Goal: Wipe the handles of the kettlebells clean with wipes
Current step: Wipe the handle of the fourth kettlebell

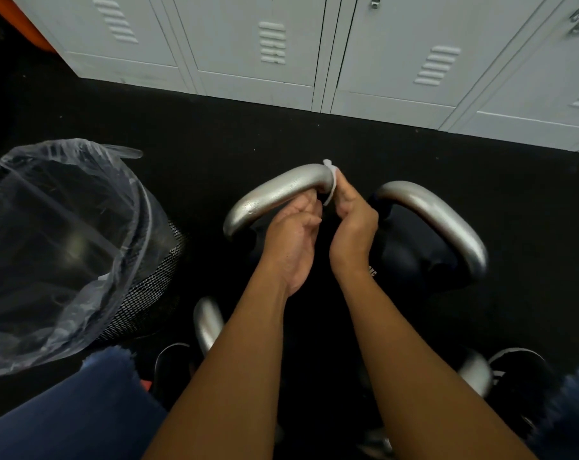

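Observation:
Two dark kettlebells stand on the black floor, each with a silver handle. The left handle (274, 192) shows wet droplets along its curve. A thin white wipe (331, 185) is looped around its right bend. My right hand (352, 227) pinches the wipe's upper end at the bend, and my left hand (294, 237) reaches under the handle with its fingertips at the wipe's lower end. To the right, the second handle (444, 220) is untouched. Nearer to me, a third silver handle (208, 322) peeks out behind my left forearm.
A black mesh bin (148, 293) lined with a clear plastic bag (49, 247) stands at the left. Grey lockers (281, 51) run along the back. My knees in blue jeans and my dark shoes (172, 366) frame the bottom.

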Demonstrator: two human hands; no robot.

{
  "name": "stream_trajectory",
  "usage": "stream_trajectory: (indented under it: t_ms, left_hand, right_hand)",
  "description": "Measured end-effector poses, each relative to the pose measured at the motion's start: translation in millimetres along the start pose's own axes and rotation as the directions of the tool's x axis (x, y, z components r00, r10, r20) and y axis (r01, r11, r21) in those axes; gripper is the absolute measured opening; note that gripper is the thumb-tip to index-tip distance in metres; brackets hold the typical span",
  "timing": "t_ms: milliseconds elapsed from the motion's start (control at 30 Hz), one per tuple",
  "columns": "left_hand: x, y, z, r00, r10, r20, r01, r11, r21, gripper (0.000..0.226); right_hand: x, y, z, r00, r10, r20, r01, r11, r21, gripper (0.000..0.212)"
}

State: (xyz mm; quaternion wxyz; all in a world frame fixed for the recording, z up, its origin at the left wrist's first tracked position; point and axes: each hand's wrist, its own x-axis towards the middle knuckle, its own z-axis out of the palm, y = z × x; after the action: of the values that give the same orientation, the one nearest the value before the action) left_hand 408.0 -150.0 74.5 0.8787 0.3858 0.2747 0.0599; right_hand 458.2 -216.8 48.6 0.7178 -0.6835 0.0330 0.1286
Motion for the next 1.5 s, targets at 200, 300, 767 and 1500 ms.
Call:
stream_trajectory:
  t_ms: [200,300,767,1500]
  left_hand:
    - [0.2,1.7,1.2,0.999,-0.019,-0.028,0.019,1.000,-0.003,0.060]
    - [2.5,-0.2,0.2,0.999,-0.035,-0.031,0.035,0.999,0.004,0.058]
    - [-3.9,5.1,2.4,0.999,-0.003,0.037,0.006,0.998,-0.070,0.056]
    - [-4.8,6.5,2.1,0.999,-0.037,-0.025,0.036,0.997,-0.070,0.044]
  right_hand:
    - [-0.3,-10.5,8.8,0.998,0.050,-0.042,-0.052,0.997,-0.054,0.041]
    - [1.1,-15.3,9.1,1.000,-0.015,0.001,0.015,1.000,-0.017,0.045]
    - [-3.4,-18.6,4.3,0.970,-0.227,0.084,0.235,0.966,-0.105,0.053]
    - [0.6,-6.4,11.2,0.843,-0.502,0.195,0.538,0.768,-0.348,0.058]
